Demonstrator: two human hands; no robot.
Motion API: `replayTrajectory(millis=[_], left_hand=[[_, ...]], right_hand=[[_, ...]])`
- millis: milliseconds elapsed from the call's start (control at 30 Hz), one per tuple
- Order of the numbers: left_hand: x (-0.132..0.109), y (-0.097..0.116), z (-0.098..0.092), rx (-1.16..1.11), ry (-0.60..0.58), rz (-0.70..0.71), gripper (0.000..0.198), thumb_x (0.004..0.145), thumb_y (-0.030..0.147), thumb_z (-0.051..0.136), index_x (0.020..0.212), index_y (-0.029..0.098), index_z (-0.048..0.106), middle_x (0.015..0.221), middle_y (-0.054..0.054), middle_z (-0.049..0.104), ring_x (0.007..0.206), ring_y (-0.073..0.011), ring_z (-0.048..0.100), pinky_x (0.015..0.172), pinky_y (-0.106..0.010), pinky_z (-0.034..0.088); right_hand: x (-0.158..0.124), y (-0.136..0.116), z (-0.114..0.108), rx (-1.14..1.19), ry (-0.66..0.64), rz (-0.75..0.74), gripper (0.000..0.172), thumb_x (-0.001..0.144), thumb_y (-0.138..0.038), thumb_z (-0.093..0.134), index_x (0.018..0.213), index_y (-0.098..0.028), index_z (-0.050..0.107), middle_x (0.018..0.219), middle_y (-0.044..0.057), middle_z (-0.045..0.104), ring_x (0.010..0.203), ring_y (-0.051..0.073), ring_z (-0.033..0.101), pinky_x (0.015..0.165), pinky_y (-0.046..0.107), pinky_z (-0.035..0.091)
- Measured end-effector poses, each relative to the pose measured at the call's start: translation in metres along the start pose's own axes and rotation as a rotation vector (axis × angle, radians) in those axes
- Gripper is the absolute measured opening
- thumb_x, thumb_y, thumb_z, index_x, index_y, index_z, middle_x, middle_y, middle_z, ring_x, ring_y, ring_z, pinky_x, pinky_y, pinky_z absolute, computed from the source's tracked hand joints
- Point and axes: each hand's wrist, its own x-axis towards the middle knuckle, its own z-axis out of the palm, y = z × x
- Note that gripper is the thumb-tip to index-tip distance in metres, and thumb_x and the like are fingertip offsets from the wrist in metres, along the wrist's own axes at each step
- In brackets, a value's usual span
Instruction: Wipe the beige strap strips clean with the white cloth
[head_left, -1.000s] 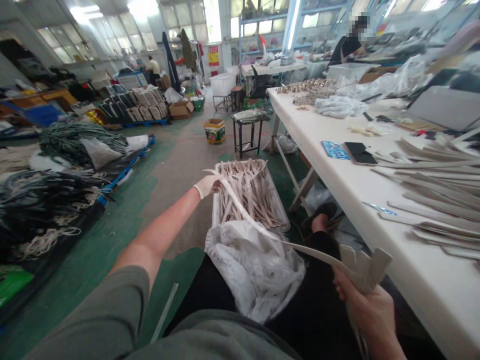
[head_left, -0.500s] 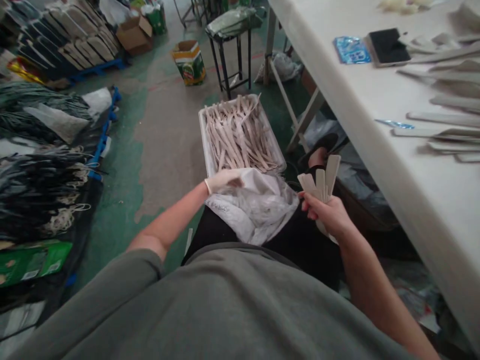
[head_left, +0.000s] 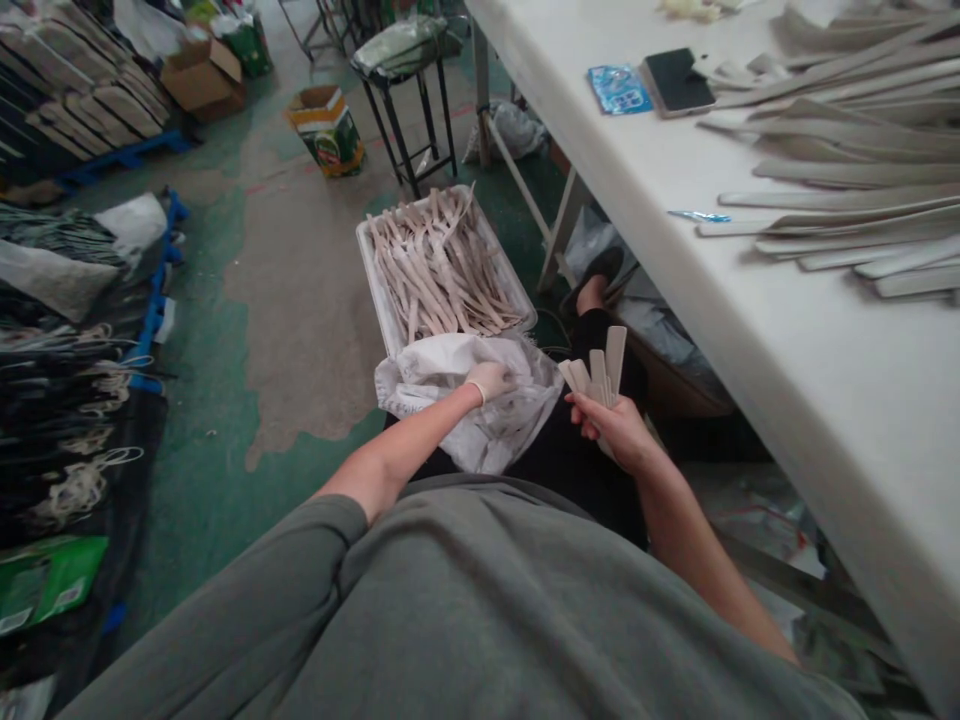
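Note:
My left hand (head_left: 493, 380), in a pale glove, is on the white plastic sack (head_left: 439, 358) draped over my lap. Its fingers look curled into the sack's folds, though their tips are hard to see. My right hand (head_left: 611, 425) is bare and closed round several flat beige strips (head_left: 615, 358), whose rounded ends fan out above my fingers. Just beyond the sack stands a white plastic crate (head_left: 379, 290) on the floor, filled with long pale strips (head_left: 442, 265) lying loosely together.
On my right runs a white table (head_left: 750, 320), bearing piles of grey-beige strips (head_left: 847, 170), a phone (head_left: 679, 80) and a blue packet (head_left: 619, 90). Ahead are a black stool (head_left: 409, 100) and an open carton (head_left: 326, 130). Bundled cords (head_left: 60, 420) lie to the left.
My left hand has moved right, from the sack's left edge to its middle. My right hand still holds its strips. The view has shifted, showing more of the table.

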Motion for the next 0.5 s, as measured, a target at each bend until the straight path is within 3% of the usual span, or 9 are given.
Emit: replayTrajectory(millis=[100, 233, 367, 500], left_hand=[[-0.005, -0.005, -0.005, 0.171, 0.017, 0.026, 0.022, 0.072, 0.018, 0.079, 0.056, 0.016, 0.064, 0.081, -0.016, 0.071, 0.104, -0.0322, 0.065, 0.096, -0.037, 0.046], [-0.031, -0.003, -0.024, 0.271, 0.056, 0.117, 0.011, 0.081, 0.022, 0.071, 0.072, 0.017, 0.075, 0.094, -0.012, 0.075, 0.106, -0.0287, 0.065, 0.1, -0.036, 0.046], [-0.074, 0.013, -0.051, 0.251, 0.173, 0.445, 0.027, 0.095, 0.032, 0.056, 0.1, 0.018, 0.078, 0.115, -0.009, 0.073, 0.11, -0.0257, 0.065, 0.104, -0.038, 0.046], [-0.123, 0.031, -0.078, 0.371, 0.259, 0.677, 0.028, 0.096, 0.034, 0.053, 0.106, 0.023, 0.077, 0.12, -0.008, 0.072, 0.117, -0.0273, 0.062, 0.111, -0.045, 0.04]], right_hand=[[-0.002, -0.002, -0.002, 0.043, 0.004, 0.004, 0.047, 0.068, -0.058, 0.08, 0.081, -0.013, 0.071, 0.06, 0.0, 0.062, 0.042, 0.008, 0.045, 0.04, 0.024, 0.035], [-0.004, -0.005, -0.006, 0.161, 0.007, 0.018, 0.042, 0.067, -0.053, 0.081, 0.08, -0.014, 0.069, 0.059, -0.002, 0.059, 0.042, 0.007, 0.042, 0.044, 0.024, 0.04], [-0.006, -0.014, -0.001, 0.335, -0.131, 0.14, 0.039, 0.066, -0.05, 0.082, 0.079, -0.017, 0.066, 0.064, -0.003, 0.06, 0.04, 0.003, 0.03, 0.046, 0.024, 0.04], [-0.016, -0.033, 0.02, 0.441, -0.334, 0.222, 0.035, 0.069, -0.049, 0.081, 0.079, -0.019, 0.066, 0.074, 0.0, 0.068, 0.041, 0.003, 0.023, 0.046, 0.023, 0.039]])
